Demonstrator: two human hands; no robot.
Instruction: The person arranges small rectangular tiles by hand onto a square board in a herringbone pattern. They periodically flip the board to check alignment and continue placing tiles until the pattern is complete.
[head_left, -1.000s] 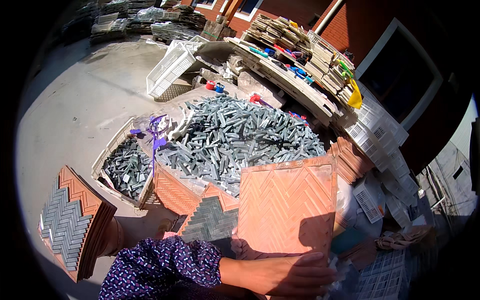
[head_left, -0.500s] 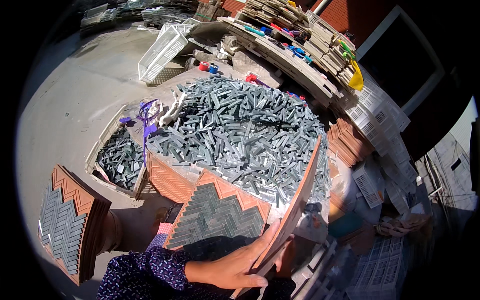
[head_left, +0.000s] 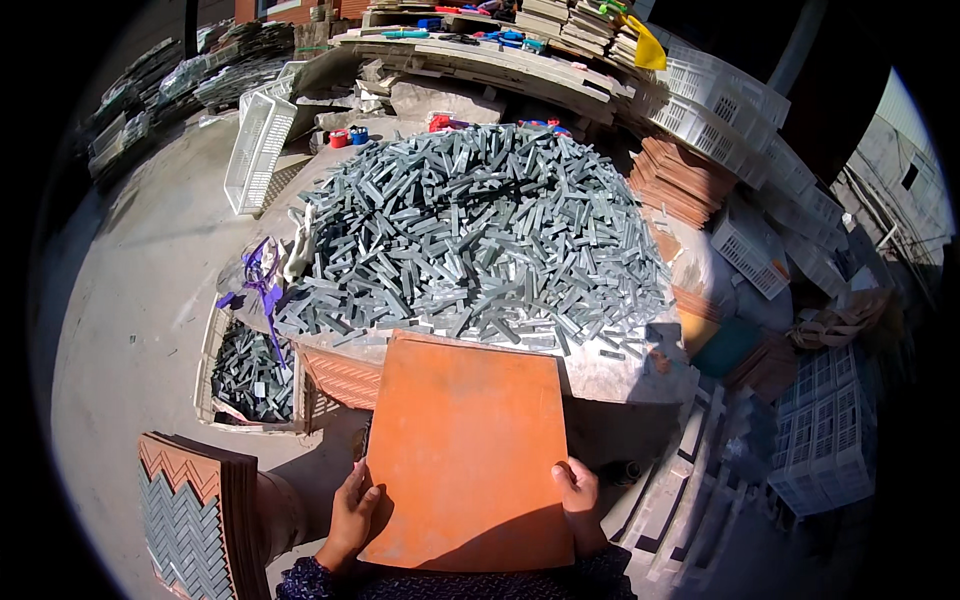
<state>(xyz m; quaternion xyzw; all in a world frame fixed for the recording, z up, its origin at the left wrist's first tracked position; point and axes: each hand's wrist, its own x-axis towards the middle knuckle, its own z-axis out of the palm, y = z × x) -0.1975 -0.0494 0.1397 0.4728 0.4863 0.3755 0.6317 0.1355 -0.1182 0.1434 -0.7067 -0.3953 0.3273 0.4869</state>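
A flat orange board lies between my hands, its plain face up. My left hand grips its left edge, thumb on top. Around the lower right edge closes my right hand. Whatever is under the board is hidden, and the tray of herringbone strips seen earlier does not show. Just beyond the board's far edge spreads a big heap of grey-green stone strips. At lower left stands a stack of orange trays, the top one filled with grey strips in herringbone.
A crate with loose strips stands left of the heap, near purple straps and pale gloves. White crates and a pallet are at right. Orange trays and stacked boards lie beyond.
The orange board has swung from standing on edge at the right to lying face up before me. It now covers where the herringbone tray was. My hands have moved apart to opposite edges.
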